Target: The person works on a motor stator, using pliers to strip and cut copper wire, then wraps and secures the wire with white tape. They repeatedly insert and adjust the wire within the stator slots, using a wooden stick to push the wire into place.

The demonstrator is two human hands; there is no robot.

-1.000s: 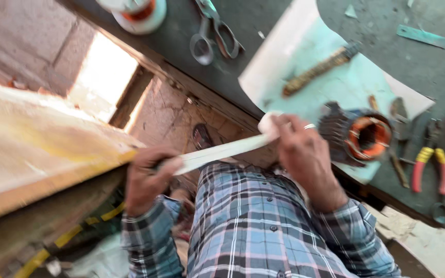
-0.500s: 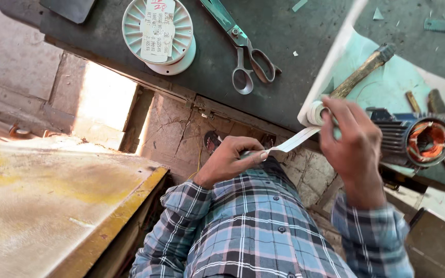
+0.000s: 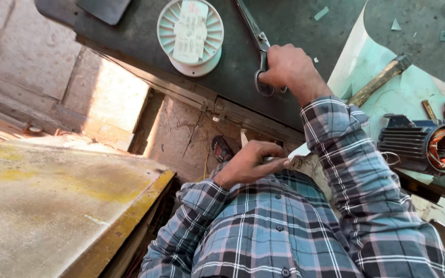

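While only the head view is on hand, entries follow.

Head view, right hand [image 3: 290, 67]: fingers curled down over the handles of the scissors [image 3: 256, 44], which lie flat on the dark bench [image 3: 130, 36].
Left hand [image 3: 251, 163]: held at the lap, fingers pressed together, pinching a pale strip [image 3: 243, 138] whose end stands up.
Nearby: white spool [image 3: 190, 36] left of the scissors; motor [image 3: 423, 146] on a pale sheet [image 3: 387, 95], well to the right.
Handling note: seat fingers fully in the loops before lifting; keep the strip taut and pinched.
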